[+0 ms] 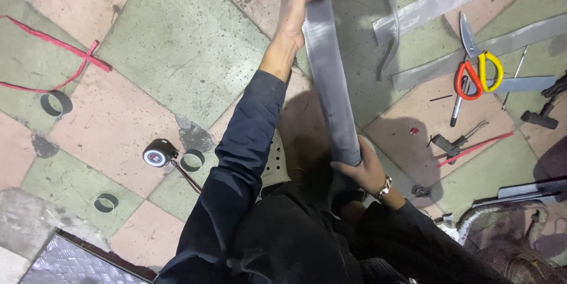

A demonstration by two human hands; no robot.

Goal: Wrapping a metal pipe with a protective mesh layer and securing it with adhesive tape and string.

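A long grey roll of metal mesh (326, 65) stretches from the top edge down toward my body, rolled lengthwise into a tube. My left hand (296, 13), arm stretched out in a dark sleeve, grips the roll near its far end. At the near end my right hand (361, 169), with a watch on the wrist, is closed around the roll. A light perforated shoe (274, 160) shows beneath my left arm.
Cut grey mesh strips (431, 6) lie at upper right beside scissors with red and yellow handles (475, 65), a pen and small tools. A tape measure (156, 154) and several dark rings (56, 104) lie on the tiled floor at left, with a red strap (59, 48).
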